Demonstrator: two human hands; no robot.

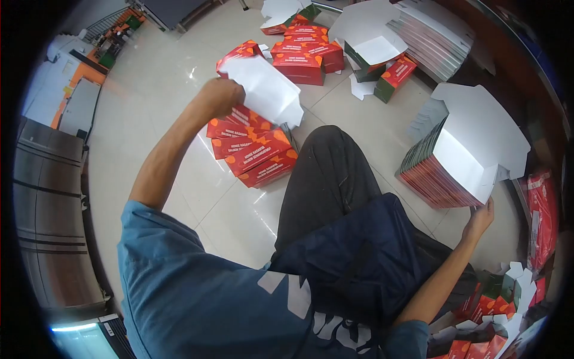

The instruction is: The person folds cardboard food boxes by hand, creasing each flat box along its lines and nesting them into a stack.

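My left hand (222, 97) is closed on the edge of a cardboard box (268, 90) whose white inside faces up. Just beneath it, several red boxes with orange patches and white lettering (260, 152) lie fanned on the floor. My right hand (480, 220) has its fingers closed at the lower corner of a stack of nested open boxes (427, 173), red and green outside. The top box of that stack shows its white interior (460, 152) and spread flaps.
More red boxes (299, 66) sit ahead, beside an open box (379, 51) and stacked white-and-green cartons (439, 42). A red plastic package (540, 221) lies at the right. Several boxes (493, 308) crowd the lower right. A metal cabinet (54, 209) stands left.
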